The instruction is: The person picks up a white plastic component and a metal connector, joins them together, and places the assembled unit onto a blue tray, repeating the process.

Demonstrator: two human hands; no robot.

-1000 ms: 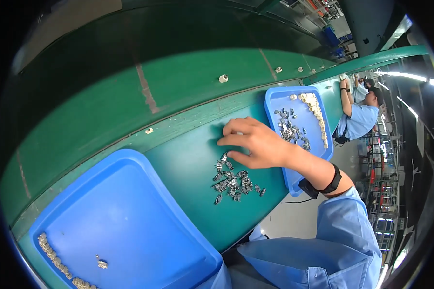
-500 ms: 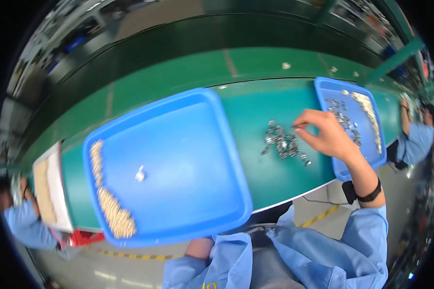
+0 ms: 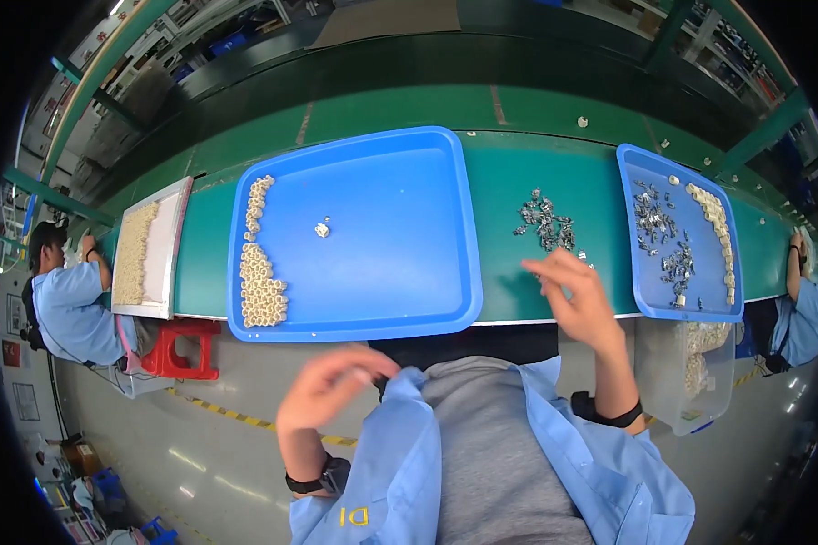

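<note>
My right hand (image 3: 574,295) is just in front of a loose pile of small shiny metal parts (image 3: 545,221) on the green table. Its index finger stretches out to the left, and nothing shows between the fingers. Off the table's near edge, in front of my body, my left hand (image 3: 329,386) is smeared by motion, so its grip is unclear. Beyond it lies a large blue tray (image 3: 373,272). Cream-coloured small pieces (image 3: 262,289) line its left side in rows. A lone cream piece (image 3: 322,231) sits apart, with a dark speck beside it.
At the right, a smaller blue tray (image 3: 643,295) carries metal parts and cream pieces; a clear bin (image 3: 704,400) is below it. A white tray (image 3: 165,250) of cream pieces stands left. Co-workers sit at both ends; a red stool (image 3: 182,352) is near the left person (image 3: 77,300).
My right hand has drawn back toward me from the metal pile, its pinch loosened. My left hand has come into view near the large tray's front edge. The whole view has shifted.
</note>
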